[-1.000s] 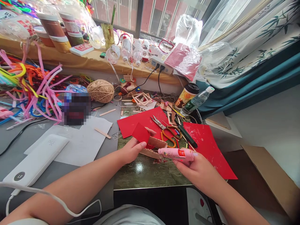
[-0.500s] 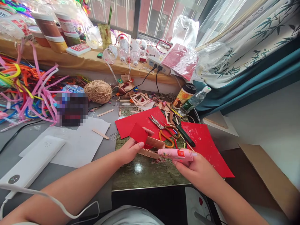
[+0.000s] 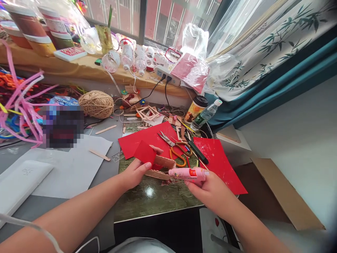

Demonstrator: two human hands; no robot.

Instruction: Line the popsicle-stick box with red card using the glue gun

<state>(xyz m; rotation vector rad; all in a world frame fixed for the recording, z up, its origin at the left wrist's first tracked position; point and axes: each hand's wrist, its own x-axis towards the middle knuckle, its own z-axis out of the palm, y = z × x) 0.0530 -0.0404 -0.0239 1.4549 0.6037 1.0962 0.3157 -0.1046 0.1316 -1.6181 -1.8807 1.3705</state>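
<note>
My left hand (image 3: 138, 171) is closed on a small craft-stick box (image 3: 164, 162) with a red paper panel (image 3: 145, 155) on its left side. The open side of the box faces right. In my right hand (image 3: 204, 186) is a pink glue gun (image 3: 185, 173), its nozzle at the box's right end. Just behind the box, orange-handled scissors (image 3: 175, 146) lie partly on a red sheet (image 3: 147, 138). Whether the nozzle touches the wood cannot be made out.
A dark green cutter (image 3: 198, 151) lies beside another red sheet (image 3: 223, 161). White paper (image 3: 73, 168), a power bank (image 3: 25, 188) and twine (image 3: 96, 104) are on the left. A cup (image 3: 195, 109) and water bottle (image 3: 206, 116) stand at the back right.
The camera view has shifted, so the whole scene sits further left. The box, red panel and glue gun keep nearly the same positions relative to each other, and both hands keep their grips.
</note>
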